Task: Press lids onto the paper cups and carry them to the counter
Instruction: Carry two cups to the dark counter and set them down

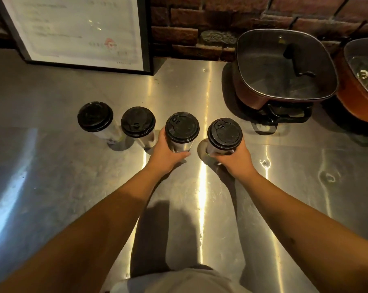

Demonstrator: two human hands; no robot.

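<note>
On the steel worktop [52,176] four lidded cups stand in a row: first cup [95,118], second cup [138,123], third cup [182,130] gripped by my left hand [165,153], fourth cup [224,135] gripped by my right hand [236,158], both seemingly resting on the surface.

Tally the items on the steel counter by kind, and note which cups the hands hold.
Lidded paper cups: 4, at and; the left hand grips the third, the right hand the fourth
Lidded square pots: 2
Framed document: 1
Total: 7
</note>
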